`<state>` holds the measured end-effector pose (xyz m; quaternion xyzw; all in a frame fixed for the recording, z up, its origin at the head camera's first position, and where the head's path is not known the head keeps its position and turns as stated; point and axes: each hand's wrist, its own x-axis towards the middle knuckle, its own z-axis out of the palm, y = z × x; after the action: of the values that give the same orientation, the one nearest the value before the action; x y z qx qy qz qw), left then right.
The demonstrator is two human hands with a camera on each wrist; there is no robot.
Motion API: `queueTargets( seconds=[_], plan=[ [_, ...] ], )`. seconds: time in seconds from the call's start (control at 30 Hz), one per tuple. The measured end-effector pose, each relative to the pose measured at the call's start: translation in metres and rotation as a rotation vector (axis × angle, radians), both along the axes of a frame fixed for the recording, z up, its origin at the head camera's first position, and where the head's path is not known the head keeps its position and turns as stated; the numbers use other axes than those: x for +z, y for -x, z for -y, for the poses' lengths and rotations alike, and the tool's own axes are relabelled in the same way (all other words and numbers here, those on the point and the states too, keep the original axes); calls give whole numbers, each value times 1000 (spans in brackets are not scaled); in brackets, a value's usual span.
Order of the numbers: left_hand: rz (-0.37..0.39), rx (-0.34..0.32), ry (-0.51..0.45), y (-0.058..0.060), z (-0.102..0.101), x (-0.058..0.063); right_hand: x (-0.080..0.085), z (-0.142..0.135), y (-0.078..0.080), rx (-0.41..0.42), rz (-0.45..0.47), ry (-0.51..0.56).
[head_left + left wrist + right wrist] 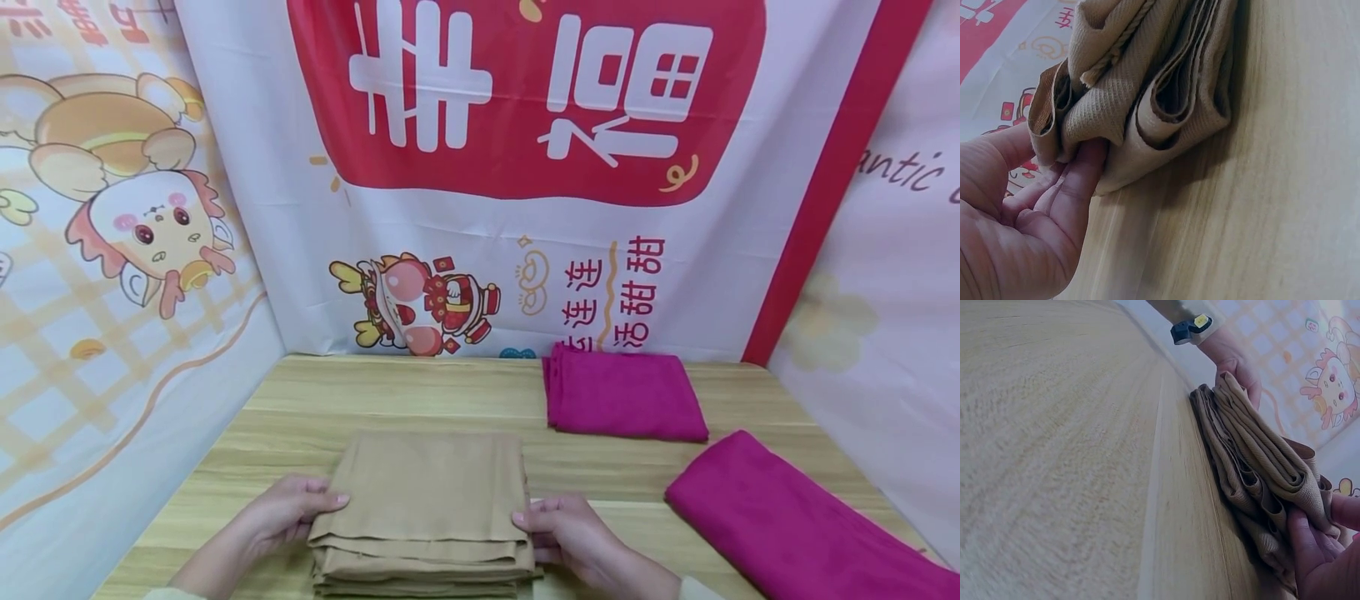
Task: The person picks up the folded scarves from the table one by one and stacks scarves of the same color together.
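A folded tan cloth [435, 487], stacked in several layers, lies on the table near its front edge. My left hand [288, 510] pinches the stack's left side, thumb on top and fingers tucked between the layers, as the left wrist view shows. On the opposite side my right hand [573, 533] pinches the upper layers between thumb and fingers. From the right wrist view, the folded edges of the cloth [1266, 447] show as loops, with lower layers resting on the wood.
A folded magenta cloth [626, 396] lies at the table's back right. Another magenta cloth [802, 525], longer, runs along the right side toward the front. Printed fabric hangings [517, 225] stand behind the wooden table [360, 392] and on both sides.
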<state>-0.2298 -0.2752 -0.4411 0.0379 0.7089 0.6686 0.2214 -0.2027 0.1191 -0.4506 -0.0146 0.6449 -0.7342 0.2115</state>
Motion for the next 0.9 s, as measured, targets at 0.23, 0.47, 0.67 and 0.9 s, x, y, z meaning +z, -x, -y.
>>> queueTargets(
  seconds=[0.23, 0.47, 0.67, 0.9],
  plan=[
    [7, 4, 6, -2, 1, -1, -1, -3, 0, 29, 2, 4],
    [18, -10, 11, -3, 1, 1, -1, -6, 0, 69, 3, 0],
    [14, -31, 11, -3, 1, 3, 0, -9, 1, 89, 1, 1],
    [4, -25, 54, -4, 1, 6, 0, -12, 1, 94, -3, 8]
  ],
)
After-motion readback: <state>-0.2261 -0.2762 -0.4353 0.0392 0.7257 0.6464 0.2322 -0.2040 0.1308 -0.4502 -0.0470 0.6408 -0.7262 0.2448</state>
